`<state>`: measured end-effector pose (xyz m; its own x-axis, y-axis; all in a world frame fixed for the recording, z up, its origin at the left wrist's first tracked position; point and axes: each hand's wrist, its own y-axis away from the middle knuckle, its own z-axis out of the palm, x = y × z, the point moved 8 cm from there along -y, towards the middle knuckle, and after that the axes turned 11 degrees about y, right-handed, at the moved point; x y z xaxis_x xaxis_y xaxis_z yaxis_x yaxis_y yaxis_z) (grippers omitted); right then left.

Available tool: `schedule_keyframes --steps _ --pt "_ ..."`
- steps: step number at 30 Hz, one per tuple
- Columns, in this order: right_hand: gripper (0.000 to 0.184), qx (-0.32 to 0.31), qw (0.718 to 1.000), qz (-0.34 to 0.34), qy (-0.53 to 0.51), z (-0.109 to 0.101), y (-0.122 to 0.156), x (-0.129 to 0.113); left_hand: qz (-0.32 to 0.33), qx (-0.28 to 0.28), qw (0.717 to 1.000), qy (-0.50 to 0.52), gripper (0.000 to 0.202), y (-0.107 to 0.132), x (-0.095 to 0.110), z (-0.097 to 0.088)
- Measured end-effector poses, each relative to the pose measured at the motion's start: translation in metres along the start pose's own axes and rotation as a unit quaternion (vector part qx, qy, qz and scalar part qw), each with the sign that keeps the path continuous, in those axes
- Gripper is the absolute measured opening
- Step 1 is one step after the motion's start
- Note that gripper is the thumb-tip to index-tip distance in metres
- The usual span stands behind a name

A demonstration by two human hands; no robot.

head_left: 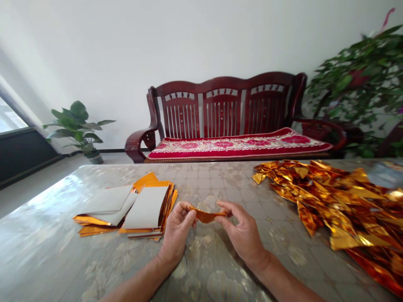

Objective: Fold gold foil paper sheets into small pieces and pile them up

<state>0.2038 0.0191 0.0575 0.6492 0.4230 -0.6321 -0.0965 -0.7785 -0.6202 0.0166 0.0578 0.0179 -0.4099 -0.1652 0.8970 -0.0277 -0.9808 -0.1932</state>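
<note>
A small folded piece of gold foil paper (206, 216) spans the space between my hands, just above the table. My left hand (179, 224) pinches its left end between thumb and fingers. At the right end, the thumb and fingertips of my right hand (242, 230) close on the paper's tip. Left of my hands lie stacks of foil paper sheets (147, 207), some with the pale side up and orange-gold edges showing. To the right spreads a large heap of folded gold foil pieces (346, 201), shiny and pointed in shape.
The table (217, 272) has a glossy, patterned cover. Beyond it stands a dark red wooden bench (220, 105) with a floral cushion (239, 144). A potted plant (78, 126) is at the back left, and leafy plants (362, 84) rise at the right. Clear plastic (385, 174) lies by the heap.
</note>
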Motion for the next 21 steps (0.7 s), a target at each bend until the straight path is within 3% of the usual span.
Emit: schedule_keyframes --steps 8,13,21 --pt "0.019 -0.004 0.992 -0.104 0.071 -0.005 -0.003 -0.013 -0.009 -0.008 1.0 -0.027 0.022 -0.003 -0.004 -0.003" --pt "0.014 0.009 0.986 -0.119 0.115 -0.009 -0.005 -0.017 -0.007 -0.006 1.0 -0.029 0.022 -0.001 -0.002 -0.003" --pt "0.01 -0.042 0.98 -0.137 0.137 -0.004 -0.006 -0.019 0.001 -0.007 0.999 -0.046 0.019 0.001 -0.001 -0.005"
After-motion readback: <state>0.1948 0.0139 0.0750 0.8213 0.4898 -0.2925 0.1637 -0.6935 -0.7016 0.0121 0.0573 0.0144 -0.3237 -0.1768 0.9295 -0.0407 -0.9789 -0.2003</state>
